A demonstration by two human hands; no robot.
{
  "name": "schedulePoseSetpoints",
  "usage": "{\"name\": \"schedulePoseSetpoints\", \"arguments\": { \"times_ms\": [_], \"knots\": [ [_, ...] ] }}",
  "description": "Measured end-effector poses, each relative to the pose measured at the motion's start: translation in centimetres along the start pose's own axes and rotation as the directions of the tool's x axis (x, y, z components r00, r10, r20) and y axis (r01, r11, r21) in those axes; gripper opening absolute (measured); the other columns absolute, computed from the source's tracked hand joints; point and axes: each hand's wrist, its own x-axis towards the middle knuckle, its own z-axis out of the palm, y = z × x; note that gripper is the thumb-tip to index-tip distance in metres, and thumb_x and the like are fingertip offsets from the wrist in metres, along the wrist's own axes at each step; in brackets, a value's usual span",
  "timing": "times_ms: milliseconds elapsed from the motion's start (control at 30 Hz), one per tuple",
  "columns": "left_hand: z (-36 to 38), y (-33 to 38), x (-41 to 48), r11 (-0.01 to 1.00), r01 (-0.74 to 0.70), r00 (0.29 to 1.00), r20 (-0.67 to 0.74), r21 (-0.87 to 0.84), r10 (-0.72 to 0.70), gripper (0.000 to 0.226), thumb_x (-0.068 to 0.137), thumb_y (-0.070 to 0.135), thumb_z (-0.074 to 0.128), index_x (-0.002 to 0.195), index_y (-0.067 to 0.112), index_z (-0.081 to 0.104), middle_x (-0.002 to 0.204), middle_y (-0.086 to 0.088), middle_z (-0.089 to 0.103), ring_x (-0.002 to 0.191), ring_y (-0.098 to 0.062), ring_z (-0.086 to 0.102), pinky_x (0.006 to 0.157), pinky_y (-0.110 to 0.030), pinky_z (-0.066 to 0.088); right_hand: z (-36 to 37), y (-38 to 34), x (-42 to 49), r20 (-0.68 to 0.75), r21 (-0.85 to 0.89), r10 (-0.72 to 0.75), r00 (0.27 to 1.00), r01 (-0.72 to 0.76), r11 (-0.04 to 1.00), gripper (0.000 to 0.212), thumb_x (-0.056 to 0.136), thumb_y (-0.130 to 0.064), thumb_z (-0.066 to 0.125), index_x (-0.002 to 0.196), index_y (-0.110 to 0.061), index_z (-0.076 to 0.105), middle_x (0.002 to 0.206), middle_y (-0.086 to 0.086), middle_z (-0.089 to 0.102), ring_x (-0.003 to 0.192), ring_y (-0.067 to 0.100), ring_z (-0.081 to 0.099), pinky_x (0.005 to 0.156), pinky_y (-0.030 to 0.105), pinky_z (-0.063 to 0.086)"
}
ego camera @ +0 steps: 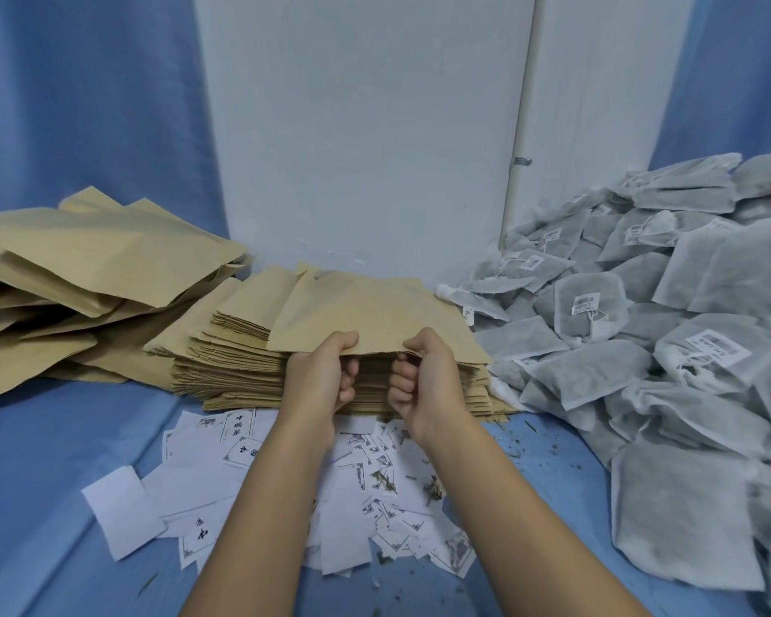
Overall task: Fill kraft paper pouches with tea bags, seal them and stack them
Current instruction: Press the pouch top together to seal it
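Observation:
A flat kraft paper pouch is lifted off the top of a thick stack of flat pouches in the middle. My left hand pinches its near edge on the left, thumb on top. My right hand pinches the same edge on the right. The two hands are close together, fingers curled under the paper. A big heap of grey tea bags with small white tags lies to the right. Bulging kraft pouches are piled on the left.
Loose white printed labels lie scattered on the blue cloth in front of the stack, under my forearms. Bits of dried leaf speckle the cloth near the tea bags. A white wall and blue curtain stand behind.

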Motion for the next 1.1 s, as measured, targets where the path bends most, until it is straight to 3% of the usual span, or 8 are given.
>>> {"name": "schedulePoseSetpoints", "arguments": {
  "times_ms": [233, 367, 567, 700, 833, 900, 1000, 1100],
  "knots": [
    [0.6, -0.5, -0.5, 0.994, -0.011, 0.999, 0.037, 0.106, 0.007, 0.029, 0.085, 0.014, 0.059, 0.058, 0.011, 0.048, 0.038, 0.004, 0.038, 0.031, -0.008, 0.029, 0.034, -0.014, 0.024, 0.4, 0.7, 0.0, 0.147, -0.159, 0.050, 0.988, -0.026, 0.987, 0.033, 0.086, -0.019, 0.039, 0.054, -0.013, 0.040, 0.038, -0.005, 0.032, 0.031, 0.008, 0.021, 0.033, 0.017, 0.016],
    [0.7, 0.1, -0.2, 0.994, -0.083, 0.995, -0.040, 0.068, 0.086, 0.022, 0.084, 0.009, 0.057, 0.065, 0.010, 0.047, 0.038, 0.005, 0.038, 0.032, -0.007, 0.029, 0.034, -0.014, 0.022, -0.1, 0.4, 0.4, 0.088, 0.058, 0.062, 0.994, -0.067, 0.996, 0.030, 0.086, -0.016, 0.042, 0.058, -0.018, 0.031, 0.039, -0.008, 0.020, 0.030, 0.007, 0.014, 0.031, 0.017, 0.011],
    [0.6, -0.5, -0.4, 0.993, 0.019, 0.999, 0.033, 0.115, -0.023, 0.026, 0.085, 0.011, 0.055, 0.061, 0.009, 0.046, 0.039, 0.002, 0.039, 0.033, -0.009, 0.026, 0.033, -0.015, 0.020, -0.2, 0.8, 0.3, 0.120, -0.197, 0.082, 0.989, -0.057, 0.979, 0.034, 0.083, -0.024, 0.043, 0.051, -0.013, 0.044, 0.039, -0.006, 0.025, 0.038, 0.010, 0.016, 0.032, 0.017, 0.013],
    [0.6, -0.5, -0.1, 0.997, 0.011, 1.000, -0.018, 0.082, -0.009, 0.022, 0.085, 0.009, 0.055, 0.065, 0.010, 0.046, 0.038, 0.003, 0.040, 0.033, -0.008, 0.027, 0.033, -0.015, 0.019, -0.7, 0.7, 0.6, 0.028, -0.056, 0.053, 0.998, -0.051, 0.997, 0.028, 0.083, -0.017, 0.044, 0.058, -0.019, 0.030, 0.040, -0.008, 0.017, 0.032, 0.007, 0.011, 0.030, 0.017, 0.009],
    [0.9, -1.2, -0.4, 0.982, 0.026, 0.999, 0.016, 0.187, -0.030, 0.028, 0.084, 0.015, 0.056, 0.059, 0.010, 0.046, 0.042, 0.002, 0.038, 0.033, -0.009, 0.026, 0.035, -0.014, 0.019, -0.7, 1.0, 0.7, 0.099, -0.212, 0.061, 0.993, -0.039, 0.977, 0.034, 0.084, -0.015, 0.042, 0.050, -0.015, 0.038, 0.036, -0.007, 0.026, 0.033, 0.007, 0.015, 0.033, 0.017, 0.011],
    [1.0, -1.1, -0.5, 0.990, 0.018, 0.999, 0.031, 0.140, -0.023, 0.030, 0.086, 0.009, 0.053, 0.057, 0.008, 0.045, 0.036, 0.003, 0.037, 0.029, -0.008, 0.025, 0.033, -0.014, 0.018, -0.6, 1.0, 0.5, 0.138, -0.276, 0.086, 0.987, -0.045, 0.960, 0.033, 0.084, -0.019, 0.043, 0.052, -0.012, 0.045, 0.037, -0.007, 0.029, 0.038, 0.009, 0.018, 0.032, 0.017, 0.014],
    [0.8, -0.8, -0.1, 0.993, -0.037, 0.999, -0.018, 0.113, 0.039, 0.025, 0.086, 0.006, 0.051, 0.063, 0.010, 0.044, 0.041, 0.001, 0.036, 0.028, -0.007, 0.024, 0.032, -0.013, 0.017, -0.4, 0.9, 0.5, 0.137, -0.166, 0.092, 0.986, -0.068, 0.984, 0.024, 0.086, -0.016, 0.044, 0.063, -0.015, 0.039, 0.039, -0.008, 0.026, 0.034, 0.006, 0.018, 0.031, 0.016, 0.014],
    [0.5, -1.0, 0.1, 0.986, -0.034, 0.999, -0.007, 0.162, 0.036, 0.025, 0.086, 0.011, 0.052, 0.063, 0.012, 0.041, 0.048, 0.000, 0.033, 0.031, -0.008, 0.023, 0.034, -0.013, 0.018, -0.4, 1.0, 0.7, 0.132, -0.170, 0.036, 0.991, -0.014, 0.985, 0.031, 0.089, -0.010, 0.045, 0.061, -0.017, 0.035, 0.036, -0.009, 0.026, 0.030, 0.004, 0.017, 0.031, 0.015, 0.012]
  ]
}}
